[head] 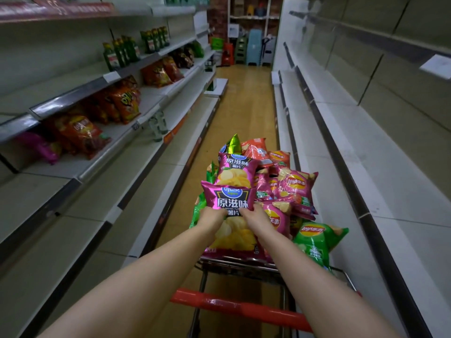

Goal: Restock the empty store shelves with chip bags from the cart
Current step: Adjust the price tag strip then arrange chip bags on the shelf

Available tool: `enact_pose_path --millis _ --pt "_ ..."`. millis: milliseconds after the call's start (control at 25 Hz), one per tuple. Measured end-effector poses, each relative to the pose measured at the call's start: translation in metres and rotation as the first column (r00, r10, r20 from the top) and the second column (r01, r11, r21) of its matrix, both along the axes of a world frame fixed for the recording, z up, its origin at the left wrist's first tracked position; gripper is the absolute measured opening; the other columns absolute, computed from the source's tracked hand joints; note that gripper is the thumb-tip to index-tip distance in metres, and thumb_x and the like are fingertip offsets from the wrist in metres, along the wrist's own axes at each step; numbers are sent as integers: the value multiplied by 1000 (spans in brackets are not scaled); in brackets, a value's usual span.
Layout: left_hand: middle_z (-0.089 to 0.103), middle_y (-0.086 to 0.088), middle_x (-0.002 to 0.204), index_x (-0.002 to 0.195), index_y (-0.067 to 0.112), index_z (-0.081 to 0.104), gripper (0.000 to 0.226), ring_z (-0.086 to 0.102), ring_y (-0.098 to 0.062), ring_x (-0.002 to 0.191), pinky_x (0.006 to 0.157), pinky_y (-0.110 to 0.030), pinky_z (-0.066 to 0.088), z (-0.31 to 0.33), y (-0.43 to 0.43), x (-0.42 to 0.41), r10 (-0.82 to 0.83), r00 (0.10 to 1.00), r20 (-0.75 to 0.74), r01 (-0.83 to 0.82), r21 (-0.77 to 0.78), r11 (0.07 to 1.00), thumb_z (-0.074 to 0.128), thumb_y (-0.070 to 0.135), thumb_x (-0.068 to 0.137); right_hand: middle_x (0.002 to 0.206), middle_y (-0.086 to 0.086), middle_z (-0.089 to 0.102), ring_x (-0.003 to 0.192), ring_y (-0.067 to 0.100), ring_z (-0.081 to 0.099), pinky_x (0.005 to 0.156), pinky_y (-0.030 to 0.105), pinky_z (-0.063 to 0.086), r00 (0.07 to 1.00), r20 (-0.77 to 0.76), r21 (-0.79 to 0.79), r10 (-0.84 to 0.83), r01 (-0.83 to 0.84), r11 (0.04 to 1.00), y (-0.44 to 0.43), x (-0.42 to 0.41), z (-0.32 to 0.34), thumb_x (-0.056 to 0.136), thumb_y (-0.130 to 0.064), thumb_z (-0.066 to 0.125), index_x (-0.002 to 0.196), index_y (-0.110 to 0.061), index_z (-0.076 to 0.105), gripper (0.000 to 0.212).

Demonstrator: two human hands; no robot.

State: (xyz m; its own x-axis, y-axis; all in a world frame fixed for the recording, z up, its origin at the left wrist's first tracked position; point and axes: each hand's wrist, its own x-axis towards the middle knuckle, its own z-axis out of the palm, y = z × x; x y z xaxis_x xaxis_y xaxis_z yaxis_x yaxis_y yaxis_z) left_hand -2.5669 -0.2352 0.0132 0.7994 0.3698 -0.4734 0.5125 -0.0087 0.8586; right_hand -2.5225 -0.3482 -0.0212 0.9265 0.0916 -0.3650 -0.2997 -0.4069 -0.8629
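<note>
Grip: both hands on one item. Left hand [211,215] and right hand [254,215] each curl fingers onto the face of the magenta chip bag [228,200] at approx. mid-length, one from either side. Thumbs not visible. Hands level and close together; neither is nearer the bag.

Item 1, magenta chip bag: on top of the pile at near end of cart [231,304]. Long axis runs near-to-far, top seam far, bottom seam over the cart's near rim. Lies straight ahead, between both forearms.

Item 2, cart: mid-aisle, red handle near, heaped w/ chip bags. Second magenta bag [236,170] just beyond the held one; pink bags [294,189] to the right; green bag [314,242] near right.

Item 3, left shelves [73,196]: bare in near sections; orange bags [125,101] and green bottles [122,53] farther along.

Item 4, right shelves [366,172]: bare as far as seen.

Status (est.): pick-up stage, early in the job. Cannot tell whether the bag is clear of the pile. Next move prob. a lift, then a sideways swing. Bare shelf lies both sides, so the left hand leads if going left, the right hand if going right. Risk: loose neighbouring bags may slide off.
</note>
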Motion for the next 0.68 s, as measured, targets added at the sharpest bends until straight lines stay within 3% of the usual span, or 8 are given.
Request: enact_pose_path --millis 80,160,320,440,560,680 --pt "66 -18 108 99 7 63 16 63 -34 101 91 -46 51 7 -3 -1 -5 999 48 4 23 1000 58 2 85 113 9 61 96 24 60 73 30 47 999 20 24 -44 44 999 -2 2 1 90 -25 53 127 -5 47 42" --pt "65 -14 106 92 15 57 15 62 -31 101 93 -45 50 13 -4 -3 4 992 123 -7 26 1000 59 2 86 114 9 61 98 25 59 77 31 47 993 50 80 -107 103 991 -4 3 8 88 -32 56 125 -4 46 48" --pt "69 -12 104 103 9 62 25 66 -30 96 91 -47 51 18 0 -6 19 980 197 -17 -14 1000 69 24 84 116 8 64 102 28 62 91 45 50 982 38 230 -185 172 958 -13 3 23 61 -66 66 125 -9 52 87" --pt "70 -11 103 107 10 63 26 67 -30 94 90 -46 52 30 5 -10 1 964 264 33 -127 991 68 23 86 102 7 71 91 24 68 81 37 55 981 44 347 -187 160 924 -24 -7 52 75 -46 71 112 -9 63 52" --pt "70 -11 105 112 8 62 30 67 -29 95 91 -44 52 45 10 -15 -61 941 334 136 -206 969 67 21 86 101 7 71 85 19 69 65 28 53 964 117 435 -239 166 885 -30 -22 81 81 -30 70 112 -8 60 40" --pt "71 -11 105 111 10 65 30 68 -27 94 88 -41 54 67 17 -24 -164 888 429 281 -226 932 68 23 85 100 14 70 83 24 70 73 36 57 914 174 526 -366 228 819 -27 -43 109 82 -21 70 107 -3 57 33"
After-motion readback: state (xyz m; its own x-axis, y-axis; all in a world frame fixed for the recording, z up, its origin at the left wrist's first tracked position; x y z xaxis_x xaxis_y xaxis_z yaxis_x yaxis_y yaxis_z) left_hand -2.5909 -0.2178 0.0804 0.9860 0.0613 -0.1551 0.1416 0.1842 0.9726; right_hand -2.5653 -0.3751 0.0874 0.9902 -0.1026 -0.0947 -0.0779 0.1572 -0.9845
